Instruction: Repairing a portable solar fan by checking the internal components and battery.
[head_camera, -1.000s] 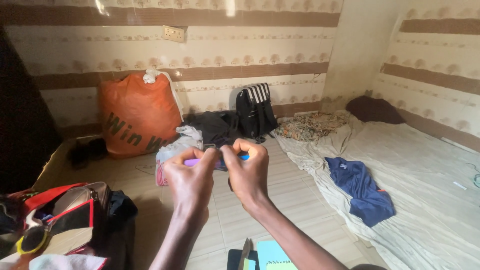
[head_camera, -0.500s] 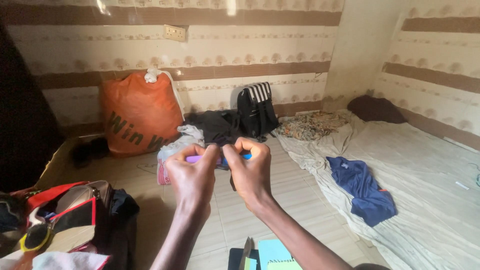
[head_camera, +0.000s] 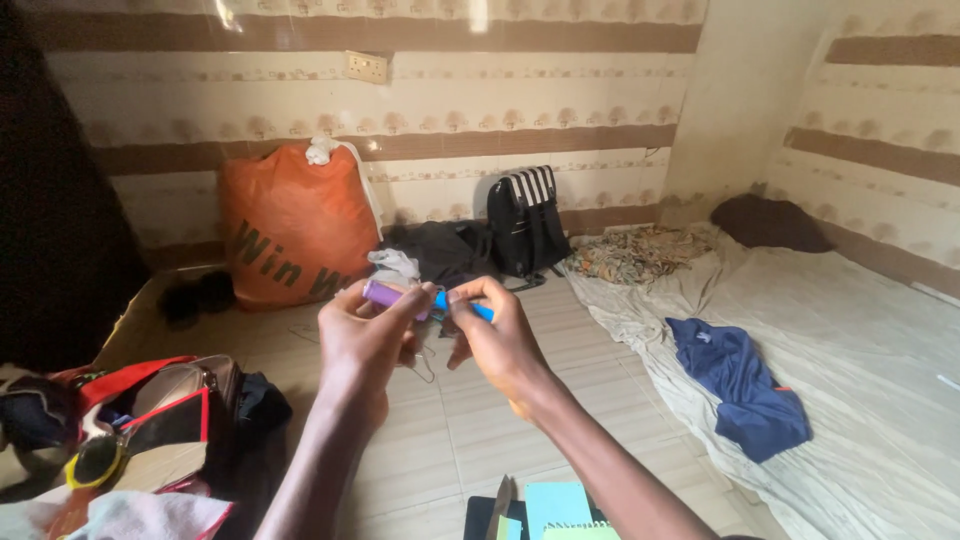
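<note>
Purple cylinder is pinched in left hand; blue pen-like piece is pinched in right hand, tips meeting. Joining step judged; straight alignment is needed.

Purple tube & blue pen-like item: middles hidden under fingers, join can't be seen. Notebooks at 6 o'clock cut by btm edge. Bag pile at 8 o'clock cut off, contents unclear.
</note>
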